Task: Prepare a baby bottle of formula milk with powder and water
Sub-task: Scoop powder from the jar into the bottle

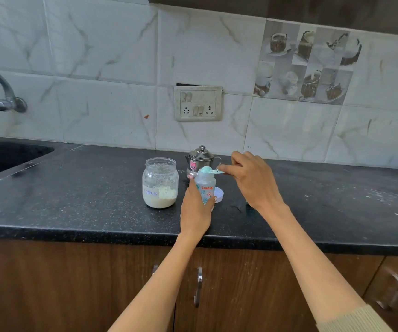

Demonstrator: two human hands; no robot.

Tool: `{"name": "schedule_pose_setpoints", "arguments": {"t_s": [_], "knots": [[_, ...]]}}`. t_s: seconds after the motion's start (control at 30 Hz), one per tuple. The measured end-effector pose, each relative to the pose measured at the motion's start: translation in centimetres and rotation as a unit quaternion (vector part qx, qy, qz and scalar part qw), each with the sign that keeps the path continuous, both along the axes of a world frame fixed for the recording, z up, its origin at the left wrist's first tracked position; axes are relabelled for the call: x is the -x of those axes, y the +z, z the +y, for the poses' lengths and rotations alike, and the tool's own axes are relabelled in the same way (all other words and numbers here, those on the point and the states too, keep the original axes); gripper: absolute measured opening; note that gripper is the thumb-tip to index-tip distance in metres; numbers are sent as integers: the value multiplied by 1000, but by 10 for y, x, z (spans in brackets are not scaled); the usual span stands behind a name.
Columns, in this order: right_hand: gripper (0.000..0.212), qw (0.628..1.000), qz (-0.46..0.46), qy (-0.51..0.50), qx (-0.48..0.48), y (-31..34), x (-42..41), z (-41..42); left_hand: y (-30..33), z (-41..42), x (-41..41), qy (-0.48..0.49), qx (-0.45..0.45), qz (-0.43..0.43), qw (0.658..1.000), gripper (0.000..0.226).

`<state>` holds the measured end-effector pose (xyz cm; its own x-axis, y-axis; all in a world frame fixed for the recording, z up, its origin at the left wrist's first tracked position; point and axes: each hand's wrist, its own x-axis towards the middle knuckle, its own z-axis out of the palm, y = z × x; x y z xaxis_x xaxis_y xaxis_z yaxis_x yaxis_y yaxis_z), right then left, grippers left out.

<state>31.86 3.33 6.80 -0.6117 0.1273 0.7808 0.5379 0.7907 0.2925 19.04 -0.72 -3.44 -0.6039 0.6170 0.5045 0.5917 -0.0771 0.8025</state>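
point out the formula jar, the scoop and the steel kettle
formula jar (160, 183), head view, glass front
scoop (207, 169), head view, bowl over bottle mouth
steel kettle (201, 155), head view, lid

You face a speckled black stone countertop (97, 183), a dark sink basin (4, 156) at its left, a curved chrome wall tap (4, 92), a white switch-and-socket plate (198, 103) on marbled tiles, brown wooden cabinet doors (73, 283) below with metal handles (198, 287).

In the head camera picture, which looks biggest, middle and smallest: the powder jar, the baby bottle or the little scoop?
1. powder jar
2. baby bottle, partly hidden by the left hand
3. scoop
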Motion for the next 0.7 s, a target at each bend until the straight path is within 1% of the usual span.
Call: {"name": "schedule_pose_setpoints", "arguments": {"t_s": [0.17,0.27,0.33,0.4,0.43,0.5,0.6,0.7], "knots": [[34,1000,17,-1,25,-1,1,2,1,-1,-1,3,-4,-1,1000,66],[33,999,27,10,33,-1,2,4,2,-3,-2,-7,-13,-1,1000,61],[28,998,35,21,48,-2,2,5,2,-4,-2,-7,-15,-2,1000,59],[18,993,50,35,98,-2,2,3,2,-4,-2,-8,-16,-2,1000,58],[16,987,57,42,142,-2,1,2,1,-4,-1,-9,-16,-2,1000,58],[20,967,73,62,236,-3,1,2,1,-3,-1,-9,-14,-3,1000,60],[24,933,124,79,328,-5,2,4,1,-3,-1,-9,-11,-2,1000,61],[31,881,190,91,424,-7,7,3,1,-4,-1,-8,-11,-1,1000,62]]}}
